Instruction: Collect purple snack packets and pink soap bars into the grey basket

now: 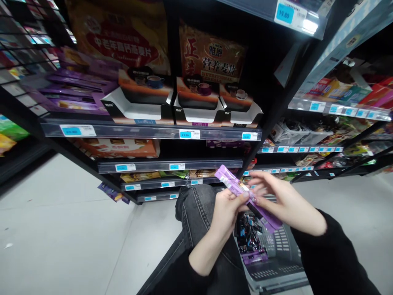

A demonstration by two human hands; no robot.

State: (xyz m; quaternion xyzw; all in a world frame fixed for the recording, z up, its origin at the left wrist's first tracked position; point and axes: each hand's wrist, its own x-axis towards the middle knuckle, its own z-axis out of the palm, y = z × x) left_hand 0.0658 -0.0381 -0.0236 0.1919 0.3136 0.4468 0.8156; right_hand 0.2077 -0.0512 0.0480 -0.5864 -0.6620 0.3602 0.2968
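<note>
Slim purple stick packets, perhaps more than one lying together, slant across both hands over the basket. My left hand is closed around their middle, thumb on top. From the other side, my right hand holds them between the thumb and the fingers, which are partly hidden and a little blurred. Below is a grey plastic shopping basket containing dark small packets and a purple packet like those in my hands.
Ahead stand black shelves with price tags. Open display boxes line the upper shelf, with purple packs at the left and large cereal bags behind. My bent knee is beside the basket. A purple packet juts out near the shelf's foot.
</note>
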